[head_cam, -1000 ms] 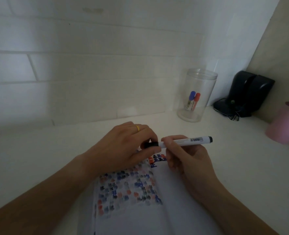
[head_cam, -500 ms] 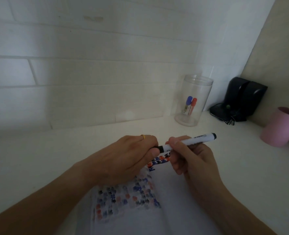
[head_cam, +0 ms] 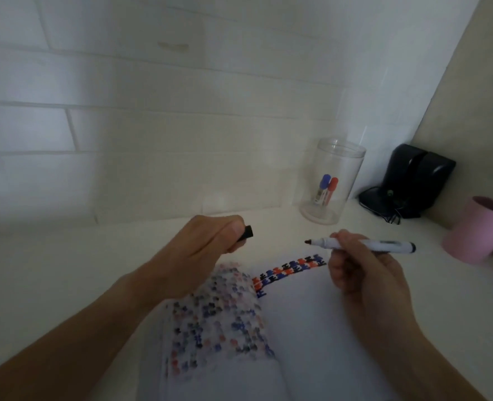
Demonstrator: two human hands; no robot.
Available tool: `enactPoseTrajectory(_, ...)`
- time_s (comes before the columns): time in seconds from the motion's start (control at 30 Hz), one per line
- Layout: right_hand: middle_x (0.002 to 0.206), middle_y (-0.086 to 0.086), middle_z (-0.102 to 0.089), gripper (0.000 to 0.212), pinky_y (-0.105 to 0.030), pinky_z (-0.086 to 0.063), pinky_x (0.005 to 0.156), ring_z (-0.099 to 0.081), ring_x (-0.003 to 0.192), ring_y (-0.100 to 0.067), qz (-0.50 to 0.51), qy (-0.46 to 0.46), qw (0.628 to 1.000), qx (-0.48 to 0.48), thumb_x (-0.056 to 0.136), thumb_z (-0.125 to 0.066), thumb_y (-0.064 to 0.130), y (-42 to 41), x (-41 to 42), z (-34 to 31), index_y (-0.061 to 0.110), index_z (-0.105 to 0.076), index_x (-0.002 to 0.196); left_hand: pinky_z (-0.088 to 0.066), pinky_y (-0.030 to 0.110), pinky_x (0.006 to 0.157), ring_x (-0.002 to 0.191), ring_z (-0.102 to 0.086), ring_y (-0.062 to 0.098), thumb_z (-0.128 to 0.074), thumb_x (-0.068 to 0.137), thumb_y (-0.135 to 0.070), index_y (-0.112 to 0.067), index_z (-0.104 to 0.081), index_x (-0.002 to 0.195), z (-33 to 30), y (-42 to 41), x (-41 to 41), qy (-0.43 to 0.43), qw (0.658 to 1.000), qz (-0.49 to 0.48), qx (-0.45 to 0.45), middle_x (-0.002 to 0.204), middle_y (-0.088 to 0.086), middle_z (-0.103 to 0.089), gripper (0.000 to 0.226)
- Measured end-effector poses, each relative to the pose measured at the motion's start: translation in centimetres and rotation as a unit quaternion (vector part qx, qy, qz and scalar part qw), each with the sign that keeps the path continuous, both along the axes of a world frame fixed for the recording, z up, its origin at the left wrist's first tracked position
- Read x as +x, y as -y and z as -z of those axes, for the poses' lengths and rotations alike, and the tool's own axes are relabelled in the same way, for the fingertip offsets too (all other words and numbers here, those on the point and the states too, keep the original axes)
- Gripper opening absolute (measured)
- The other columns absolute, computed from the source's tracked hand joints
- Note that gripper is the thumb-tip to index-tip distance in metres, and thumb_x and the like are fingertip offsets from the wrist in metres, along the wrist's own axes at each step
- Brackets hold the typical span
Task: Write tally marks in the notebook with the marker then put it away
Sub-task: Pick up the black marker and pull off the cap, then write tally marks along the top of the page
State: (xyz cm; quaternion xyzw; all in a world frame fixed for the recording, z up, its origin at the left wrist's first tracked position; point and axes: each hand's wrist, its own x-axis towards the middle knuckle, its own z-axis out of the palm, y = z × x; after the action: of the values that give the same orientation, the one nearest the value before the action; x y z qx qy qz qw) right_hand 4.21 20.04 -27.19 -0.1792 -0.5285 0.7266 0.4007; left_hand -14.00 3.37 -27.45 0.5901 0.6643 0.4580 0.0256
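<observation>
My left hand [head_cam: 201,256] gripped the black cap [head_cam: 247,233]; my right hand [head_cam: 364,273] pinched the uncapped marker [head_cam: 364,244], tip pointing nine o'clock above the open notebook [head_cam: 303,328].

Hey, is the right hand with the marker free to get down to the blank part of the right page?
Probably yes. The right hand holds the uncapped marker just above the notebook, and nothing lies on that page. The left hand, holding the cap, is off to the left.

marker [head_cam: 384,245] label too blurred to read, no other legible text
</observation>
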Motion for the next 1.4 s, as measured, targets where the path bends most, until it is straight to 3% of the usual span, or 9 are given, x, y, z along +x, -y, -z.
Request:
enactPoseTrajectory(0.1,0.053,-0.005,-0.06,0.019,-0.021,-0.042,0.041,-0.05,0.044,-0.014,-0.045,0.015,0.999,0.016,0.074,-0.068,0.025,0.7,-0.2,0.9,0.007,-0.075,0.076,-0.038,0.013,0.068,0.067,-0.054,0.003,-0.031,0.11,-0.019,-0.018,-0.053,0.078,0.8,-0.2,0.6,-0.02,1.0,-0.004,-0.016,0.072,-0.013,-0.051,0.04)
enactPoseTrajectory(0.17,0.056,-0.007,-0.062,0.016,-0.023,-0.045,0.042,-0.053,0.046,-0.016,-0.075,0.036,0.996,0.025,0.073,-0.07,0.024,0.9,-0.4,1.5,0.009,-0.076,0.073,-0.047,0.019,0.084,0.095,-0.066,0.012,-0.029,0.111,-0.027,-0.024,-0.066,0.095,1.1,-0.3,0.4,-0.002,0.999,-0.001,-0.037,0.092,-0.012,-0.066,0.04)
enactPoseTrajectory(0.27,0.06,-0.008,-0.065,0.008,-0.025,-0.048,0.045,-0.056,0.051,-0.018,-0.09,0.08,0.992,0.033,0.079,-0.071,0.012,0.4,-0.5,1.9,0.005,-0.075,0.077,-0.052,0.036,0.097,0.113,-0.068,0.02,-0.028,0.113,-0.031,-0.04,-0.059,0.096,1.5,-0.5,0.0,0.025,0.996,0.034,-0.083,0.113,-0.006,-0.074,0.037)
enactPoseTrajectory(0.4,0.061,-0.012,-0.064,0.009,-0.027,-0.051,0.051,-0.059,0.056,-0.02,-0.115,0.161,0.976,0.09,0.087,-0.067,-0.003,0.4,-1.0,1.8,-0.001,-0.075,0.082,-0.05,0.03,0.093,0.105,-0.07,0.014,-0.033,0.112,-0.029,-0.021,-0.059,0.099,2.1,-0.8,-0.5,0.008,0.992,0.05,-0.119,0.115,-0.014,-0.077,0.031)
enactPoseTrajectory(0.53,0.058,-0.009,-0.061,0.008,-0.024,-0.047,0.049,-0.055,0.052,-0.017,-0.096,0.215,0.96,0.151,0.084,-0.073,0.003,0.5,-2.1,1.7,-0.003,-0.073,0.078,-0.044,0.012,0.082,0.097,-0.062,-0.002,-0.037,0.109,-0.036,-0.029,-0.06,0.099,2.6,-1.2,-1.1,-0.031,0.989,0.049,-0.133,0.098,-0.038,-0.065,0.026)
enactPoseTrajectory(0.73,0.062,-0.012,-0.07,0.007,-0.029,-0.058,0.057,-0.064,0.056,-0.023,-0.058,0.227,0.95,0.205,0.083,-0.074,-0.002,0.6,-2.0,3.2,0.001,-0.074,0.076,-0.053,0.028,0.085,0.098,-0.062,0.002,-0.052,0.102,-0.051,-0.039,-0.067,0.116,3.9,-1.5,-2.5,-0.099,0.984,0.033,-0.147,0.102,-0.015,-0.067,0.024)
enactPoseTrajectory(0.83,0.064,-0.011,-0.072,0.01,-0.027,-0.058,0.056,-0.065,0.055,-0.021,-0.036,0.229,0.941,0.249,0.082,-0.075,-0.002,0.2,-1.8,3.7,0.007,-0.074,0.077,-0.053,0.023,0.084,0.097,-0.064,0.001,-0.063,0.099,-0.046,-0.037,-0.072,0.115,4.0,-1.8,-2.7,-0.108,0.986,0.033,-0.122,0.102,-0.018,-0.07,0.02)
enactPoseTrajectory(0.93,0.065,-0.016,-0.072,0.01,-0.032,-0.06,0.056,-0.068,0.055,-0.032,-0.026,0.228,0.937,0.263,0.08,-0.075,-0.001,0.2,-1.6,3.8,0.008,-0.074,0.078,-0.052,0.017,0.084,0.097,-0.067,0.0,-0.068,0.096,-0.041,-0.032,-0.075,0.115,3.9,-2.0,-2.9,-0.11,0.987,0.04,-0.109,0.104,-0.02,-0.074,0.021)
enactPoseTrajectory(1.4,0.067,-0.003,-0.078,0.009,-0.025,-0.059,0.058,-0.073,0.06,-0.016,-0.027,0.272,0.916,0.293,0.078,-0.08,0.009,0.4,-1.3,3.7,0.016,-0.079,0.072,-0.056,0.023,0.083,0.092,-0.071,0.001,-0.074,0.092,-0.042,-0.034,-0.078,0.115,3.7,-1.9,-3.2,-0.106,0.987,0.039,-0.117,0.101,-0.02,-0.076,0.024)
